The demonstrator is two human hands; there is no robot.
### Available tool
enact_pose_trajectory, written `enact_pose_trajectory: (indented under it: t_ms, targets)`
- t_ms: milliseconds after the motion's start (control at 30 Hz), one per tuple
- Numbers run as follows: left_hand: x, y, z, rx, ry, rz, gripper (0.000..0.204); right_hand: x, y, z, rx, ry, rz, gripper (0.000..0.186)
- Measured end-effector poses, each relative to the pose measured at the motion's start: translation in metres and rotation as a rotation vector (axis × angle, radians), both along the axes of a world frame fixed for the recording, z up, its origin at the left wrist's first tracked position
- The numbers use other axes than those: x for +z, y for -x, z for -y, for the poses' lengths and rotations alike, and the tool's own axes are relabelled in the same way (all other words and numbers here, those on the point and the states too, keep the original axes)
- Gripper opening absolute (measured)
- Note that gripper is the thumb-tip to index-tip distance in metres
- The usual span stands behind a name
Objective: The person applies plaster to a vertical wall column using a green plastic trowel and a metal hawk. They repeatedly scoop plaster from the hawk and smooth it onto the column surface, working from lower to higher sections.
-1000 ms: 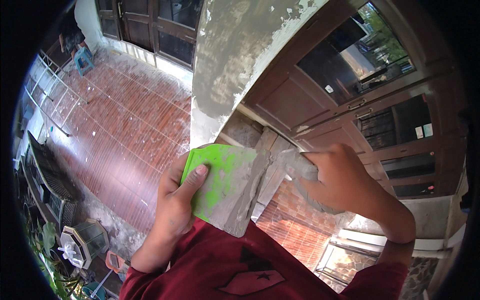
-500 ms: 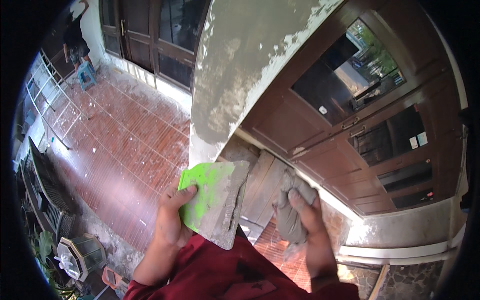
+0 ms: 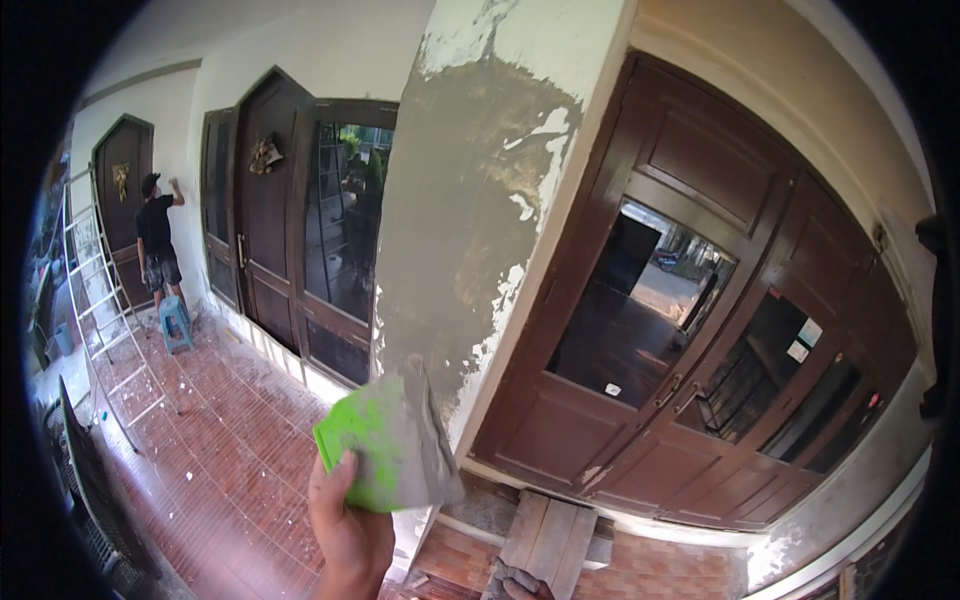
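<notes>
My left hand [image 3: 350, 535] grips a bright green plastic scraper [image 3: 365, 455] by its near edge, thumb on top. Grey plaster coats the scraper's right side, and its blade stands close in front of the wall pillar [image 3: 470, 220], which is smeared with grey-brown plaster over flaking white paint. At the lower edge only a bit of my right hand [image 3: 538, 592] shows, closed on a grey, plaster-smeared cloth [image 3: 508, 578]; most of that hand is cut off by the frame.
A wooden bench [image 3: 545, 535] stands below by the brown double doors [image 3: 690, 350]. Far left, a person [image 3: 157, 235] stands on a blue stool [image 3: 174, 325], one arm raised to the wall, near a metal ladder [image 3: 105, 310]. White flecks litter the red tiled floor [image 3: 230, 440].
My view has tilted up, bringing more pillar and doors into sight. The scraper has turned more upright, nearer the pillar. My right hand has dropped to the lower edge. The person's arm shows raised.
</notes>
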State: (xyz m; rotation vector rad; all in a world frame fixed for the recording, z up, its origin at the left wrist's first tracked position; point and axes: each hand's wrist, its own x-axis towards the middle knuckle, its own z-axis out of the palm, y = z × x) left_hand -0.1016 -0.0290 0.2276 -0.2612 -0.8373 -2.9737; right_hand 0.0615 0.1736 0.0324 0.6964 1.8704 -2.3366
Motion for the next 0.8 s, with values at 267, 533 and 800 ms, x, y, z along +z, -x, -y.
enact_pose_trajectory:
  t_ms: [267, 533, 800]
  targets:
    - [0.080, 0.044, -0.029, 0.315, 0.140, -0.361, 0.035, -0.004, -0.015, 0.003, 0.033, -0.142, -0.142, 0.050]
    - [0.184, 0.097, -0.101, 1.067, 0.554, -0.913, 0.043, -0.022, -0.034, -0.023, -0.050, 0.135, -0.039, 0.040]
    - [0.181, 0.099, -0.185, 1.250, 0.932, -0.916, 0.065, -0.053, -0.046, -0.061, -0.056, 0.156, -0.055, 0.032]
